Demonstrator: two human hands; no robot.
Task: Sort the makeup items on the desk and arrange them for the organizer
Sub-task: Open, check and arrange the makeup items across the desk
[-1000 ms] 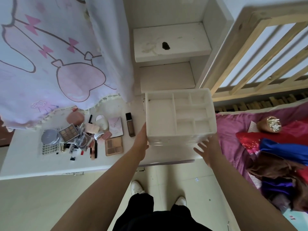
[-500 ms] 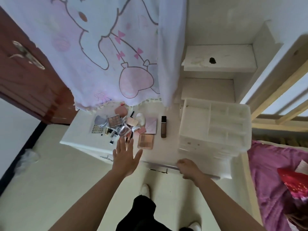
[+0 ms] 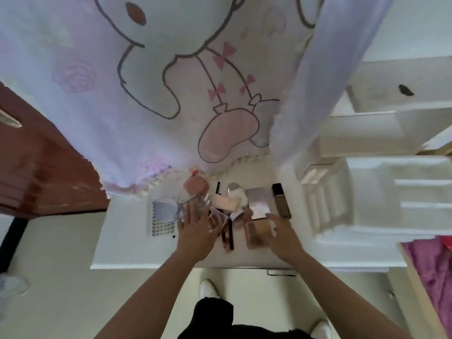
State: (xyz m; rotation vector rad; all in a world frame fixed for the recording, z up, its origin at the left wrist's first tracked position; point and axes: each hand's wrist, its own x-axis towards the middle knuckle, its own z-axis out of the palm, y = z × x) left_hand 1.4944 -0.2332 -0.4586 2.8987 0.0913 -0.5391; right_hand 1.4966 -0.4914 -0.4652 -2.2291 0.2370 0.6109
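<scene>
Currently, makeup items (image 3: 225, 203) lie heaped left of the organizer (image 3: 396, 192). Left hand (image 3: 195, 231) hovers over them, fingers spread, holding nothing. Right hand (image 3: 281, 234) touches a palette (image 3: 255, 237); grasp indeterminate through blur.

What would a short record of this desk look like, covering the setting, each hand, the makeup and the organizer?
setting: white desk below a cartoon curtain
left hand: fingers spread over the makeup pile
right hand: on a tan palette; too blurred to tell if it holds it
organizer: white, on the desk's right side
bottle: dark, lying between pile and organizer
</scene>
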